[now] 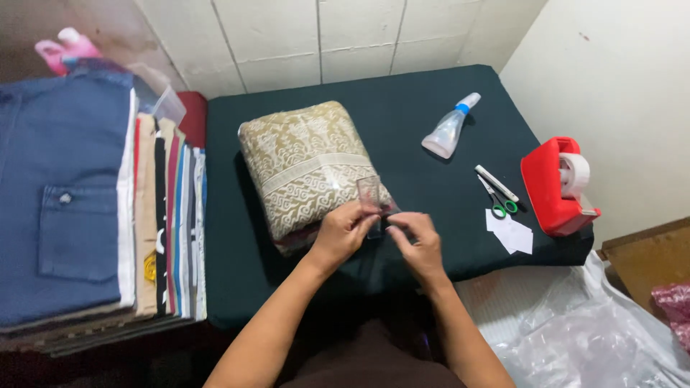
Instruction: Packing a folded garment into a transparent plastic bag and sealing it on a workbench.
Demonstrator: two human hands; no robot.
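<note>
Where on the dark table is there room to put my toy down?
Bare cloth lies between the bagged patterned fabric and the squeeze bottle, also along the table's left edge. Crowded: the right end with scissors, paper slips and red tape dispenser.

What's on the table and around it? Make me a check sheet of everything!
Surface: dark green cloth-covered table.
Job's things: gold patterned folded cloth in a clear bag; clear flap at its near corner.
Clutter: squeeze bottle, white pen, green-handled scissors, white paper slips, red tape dispenser.
Grippers: left hand and right hand both pinch the clear flap.
Cables: nothing seen.
Surroundings: stack of folded clothes on the left, clear plastic bags lower right, tiled wall behind.
</note>
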